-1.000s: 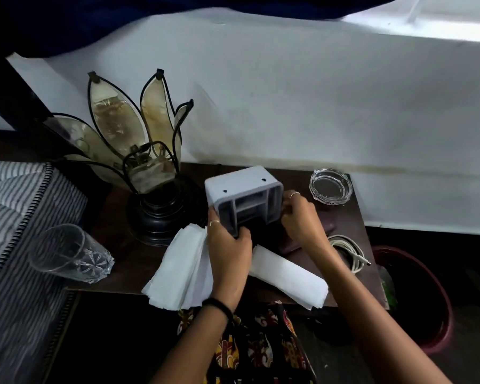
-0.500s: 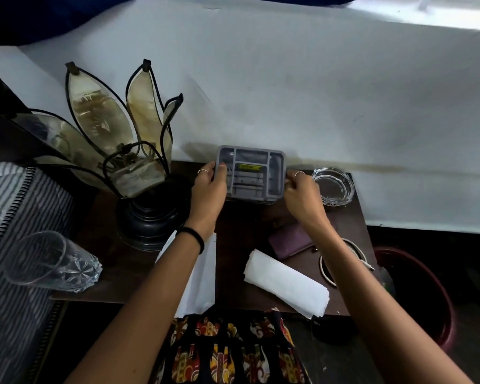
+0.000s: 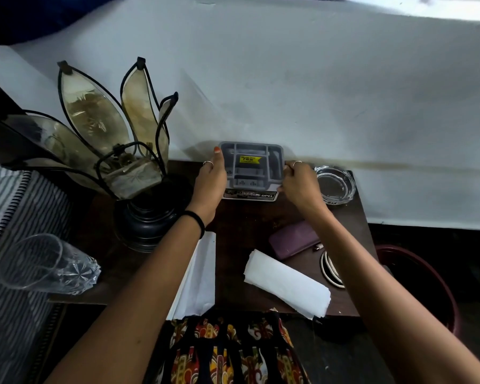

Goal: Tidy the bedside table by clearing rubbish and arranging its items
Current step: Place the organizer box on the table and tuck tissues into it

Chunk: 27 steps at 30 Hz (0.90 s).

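Note:
A grey plastic organiser with several compartments and a yellow price sticker stands at the back of the dark wooden bedside table, against the white wall. My left hand grips its left side and my right hand grips its right side. White paper sheets lie near the front edge under my left forearm. A folded white tissue lies at the front right. A purple wallet and a coiled white cable lie under my right forearm.
A petal-shaped lamp on a black base fills the table's left. A glass ashtray sits at the back right. A clear tumbler lies on its side by the striped mattress. A dark red bin stands on the floor to the right.
Both hands carried the organiser from above the table's middle to the back by the wall and turned it so its compartments face up. The paper sheets and tissue are uncovered.

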{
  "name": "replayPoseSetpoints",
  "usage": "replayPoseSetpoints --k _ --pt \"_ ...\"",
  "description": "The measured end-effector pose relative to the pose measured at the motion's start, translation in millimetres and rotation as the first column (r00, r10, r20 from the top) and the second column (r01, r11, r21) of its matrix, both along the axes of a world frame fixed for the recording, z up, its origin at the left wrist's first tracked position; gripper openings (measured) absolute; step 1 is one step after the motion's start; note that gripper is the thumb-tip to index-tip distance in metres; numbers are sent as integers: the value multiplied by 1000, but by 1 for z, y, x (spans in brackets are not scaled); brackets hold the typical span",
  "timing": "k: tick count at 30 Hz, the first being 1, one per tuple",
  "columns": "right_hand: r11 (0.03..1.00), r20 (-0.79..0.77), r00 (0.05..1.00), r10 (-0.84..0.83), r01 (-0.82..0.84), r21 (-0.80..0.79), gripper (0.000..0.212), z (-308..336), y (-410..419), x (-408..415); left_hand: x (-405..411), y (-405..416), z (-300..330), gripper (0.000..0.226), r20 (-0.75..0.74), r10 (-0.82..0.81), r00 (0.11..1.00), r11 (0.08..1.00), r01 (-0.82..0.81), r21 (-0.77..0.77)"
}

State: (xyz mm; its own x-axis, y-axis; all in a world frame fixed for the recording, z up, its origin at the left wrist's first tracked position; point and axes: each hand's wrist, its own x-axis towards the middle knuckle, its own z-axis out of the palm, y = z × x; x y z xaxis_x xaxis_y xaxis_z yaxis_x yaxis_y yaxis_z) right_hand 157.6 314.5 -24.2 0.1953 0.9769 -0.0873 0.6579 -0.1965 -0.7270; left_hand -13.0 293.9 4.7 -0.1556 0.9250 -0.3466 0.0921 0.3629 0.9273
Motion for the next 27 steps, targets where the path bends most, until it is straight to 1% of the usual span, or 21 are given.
replayPoseSetpoints --k 2,4,6,8,10,12,14,15,18,21,23,27 --pt "1000 -13 1000 0 1 12 34 6 -9 0 0 -3 1 60 -24 6 1000 1000 -6 4" --pt "998 -6 1000 -21 22 60 33 17 -26 4 -1 -14 3 56 -46 6 999 999 -4 34" --pt "994 -14 999 -44 46 97 35 27 -54 13 -3 -32 5 53 -85 3 996 997 4 78" --pt "988 -46 997 -67 73 136 34 35 -94 22 -5 -62 6 49 -109 -3 994 996 13 86" --pt "980 -64 995 -72 82 181 30 34 -138 30 -4 -96 0 41 -118 -25 993 999 30 42" --pt "981 -48 996 -79 86 171 26 21 -182 33 0 -128 -10 36 -141 -14 990 1000 10 -28" --pt "989 -2 998 -59 58 136 27 5 -216 30 8 -151 -19 36 -204 2 979 997 -17 -70" --pt "993 34 999 -40 36 112 28 -4 -226 29 12 -160 -24 38 -233 -15 972 997 -3 -77" --pt "999 152 987 44 -42 -20 39 -19 -233 29 23 -180 -36 48 -310 -113 944 993 99 -63" --pt "988 231 966 116 -88 -130 51 -23 -223 30 26 -191 -45 54 -396 -193 898 981 176 -77" --pt "975 273 951 146 -92 -201 54 -21 -218 32 26 -198 -43 56 -408 -224 885 975 205 -88" --pt "950 345 921 183 -74 -304 54 -17 -208 30 22 -204 -42 55 -417 -261 871 965 243 -98"
